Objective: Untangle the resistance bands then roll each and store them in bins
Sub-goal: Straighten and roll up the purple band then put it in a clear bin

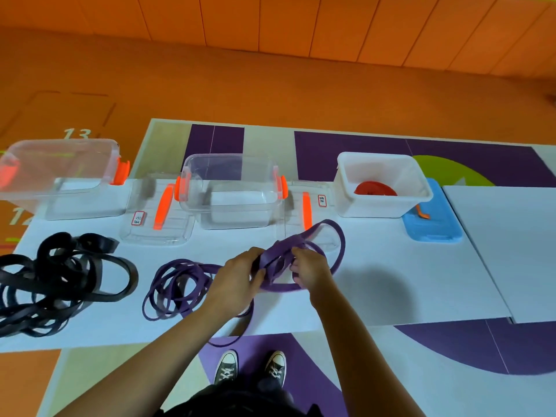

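Observation:
My left hand [237, 275] and my right hand [310, 266] both grip a purple resistance band [337, 251], gathered into loops just above the white board. More purple band [174, 284] lies in loose coils to the left and trails off the front edge. A tangle of black bands [60, 278] sits at the far left. A rolled red band [375, 189] rests inside the white bin [361, 206] at the back right. Two clear bins [234, 218] [60, 182] with orange latches stand empty at the back.
Clear lids with orange handles [159, 227] [304, 212] lie beside the clear bins. A blue lid [433, 227] lies right of the white bin. A second white board [511, 251] adjoins on the right. My shoes [249, 368] stand below the front edge.

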{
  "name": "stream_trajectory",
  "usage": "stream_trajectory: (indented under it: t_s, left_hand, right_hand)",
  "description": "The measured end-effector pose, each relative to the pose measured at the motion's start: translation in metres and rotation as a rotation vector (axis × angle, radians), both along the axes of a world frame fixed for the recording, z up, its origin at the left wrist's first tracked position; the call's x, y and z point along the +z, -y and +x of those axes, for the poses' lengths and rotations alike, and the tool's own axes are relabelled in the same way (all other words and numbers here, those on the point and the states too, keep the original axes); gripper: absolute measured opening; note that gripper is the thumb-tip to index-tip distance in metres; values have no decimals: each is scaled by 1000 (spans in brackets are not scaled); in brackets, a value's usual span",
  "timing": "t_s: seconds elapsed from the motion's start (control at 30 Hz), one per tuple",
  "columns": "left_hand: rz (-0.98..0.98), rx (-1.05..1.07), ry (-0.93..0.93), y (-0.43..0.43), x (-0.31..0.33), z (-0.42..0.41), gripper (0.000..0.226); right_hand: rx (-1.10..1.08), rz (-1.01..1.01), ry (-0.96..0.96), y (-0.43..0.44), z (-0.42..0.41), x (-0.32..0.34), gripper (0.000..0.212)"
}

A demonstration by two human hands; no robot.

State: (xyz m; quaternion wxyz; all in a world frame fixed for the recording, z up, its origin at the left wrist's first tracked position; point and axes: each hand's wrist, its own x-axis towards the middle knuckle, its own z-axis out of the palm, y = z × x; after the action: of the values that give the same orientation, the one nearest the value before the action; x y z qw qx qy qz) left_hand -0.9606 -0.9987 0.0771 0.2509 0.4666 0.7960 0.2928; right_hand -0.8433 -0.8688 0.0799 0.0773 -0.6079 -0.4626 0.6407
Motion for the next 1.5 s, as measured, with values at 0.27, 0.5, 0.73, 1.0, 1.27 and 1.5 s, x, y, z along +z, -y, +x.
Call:
stream_trajectory:
  t_s: [0.27,0.5,0.73,1.0,1.27,1.5]
  left_hand:
    - [179,55,154,11,23,-9,26]
    - [289,146,449,-3,80,-11,29]
    - [374,140,649,1,105,-10,37]
    - [337,79,511,13,120,-25,30]
    - [460,84,506,4,149,-25,23]
    - [508,283,493,2,144,-29,18]
  right_hand:
    - [202,355,242,-1,10,9,17]
    - [439,449,185,-5,8,-12,55]
    - [203,527,177,1,8,-10,43]
    - [224,772,124,-6,12,-5,64]
    - [181,623,-419,-9,-7,63,33]
    - [511,381,-542,15,-18,94,54]
